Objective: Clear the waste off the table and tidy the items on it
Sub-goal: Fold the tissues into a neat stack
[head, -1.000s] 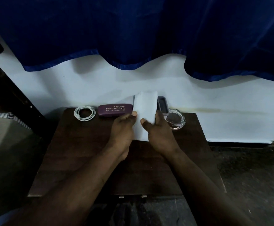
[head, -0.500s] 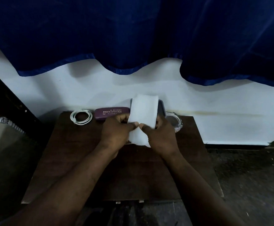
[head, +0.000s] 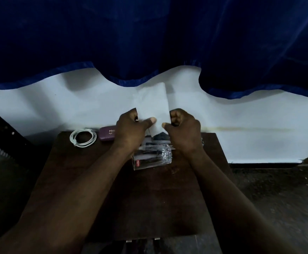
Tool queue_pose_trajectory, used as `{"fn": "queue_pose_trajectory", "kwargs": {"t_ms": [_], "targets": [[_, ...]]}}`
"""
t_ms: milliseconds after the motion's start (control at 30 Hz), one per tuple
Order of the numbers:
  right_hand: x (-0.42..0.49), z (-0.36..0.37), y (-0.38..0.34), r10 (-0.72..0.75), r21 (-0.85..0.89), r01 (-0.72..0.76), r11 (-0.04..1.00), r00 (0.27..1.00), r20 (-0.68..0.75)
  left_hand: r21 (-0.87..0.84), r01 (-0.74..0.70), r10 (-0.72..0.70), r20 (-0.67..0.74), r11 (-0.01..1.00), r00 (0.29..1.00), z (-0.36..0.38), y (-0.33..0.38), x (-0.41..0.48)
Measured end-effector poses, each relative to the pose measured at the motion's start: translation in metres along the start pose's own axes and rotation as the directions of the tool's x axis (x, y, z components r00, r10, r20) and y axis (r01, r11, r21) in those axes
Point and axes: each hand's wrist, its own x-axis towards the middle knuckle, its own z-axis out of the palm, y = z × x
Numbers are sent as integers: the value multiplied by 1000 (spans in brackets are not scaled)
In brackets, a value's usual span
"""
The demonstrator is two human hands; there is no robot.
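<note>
My left hand (head: 131, 131) and right hand (head: 185, 133) each pinch the white folded paper sheet (head: 153, 101), raised above the dark wooden table (head: 149, 198), probably to discard it.

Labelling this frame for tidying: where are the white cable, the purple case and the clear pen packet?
white cable (head: 72, 138): head view, left side of coil.
purple case (head: 107, 135): head view, visible left end.
clear pen packet (head: 150, 160): head view, wrapper's middle.

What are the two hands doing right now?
Left hand: pinching the white paper.
Right hand: pinching the white paper too.
</note>
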Motion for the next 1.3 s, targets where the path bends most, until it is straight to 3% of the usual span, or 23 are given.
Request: {"fn": "queue_pose_trajectory", "kwargs": {"t_ms": [167,267,400,633,800,967,1133,1300], "targets": [[30,14,16,21,21,-19,1000,996,-86,218,-30,29,6,975,1000,12,-1,31],[42,23,24,-15,-15,13,1000,992,-126,394,-112,147,-61,912,987,17,-3,44],[53,29,30,-88,-103,70,992,980,-178,499,-214,283,-67,840,957,20,-3,58],[56,33,42,-175,-295,112,949,965,-196,675,-425,519,73,603,852,24,-9,57],[56,34,43,-266,-345,185,920,942,-205,779,-415,568,93,470,818,25,-12,59],[55,34,45,-292,-381,213,900,942,-164,895,-323,524,124,308,843,24,-12,56],[58,29,44,-225,-376,161,913,965,-133,908,-350,547,178,229,818,25,-12,54],[59,25,40,-159,-356,115,927,983,-96,891,-388,542,210,237,814,25,-13,57]]}}
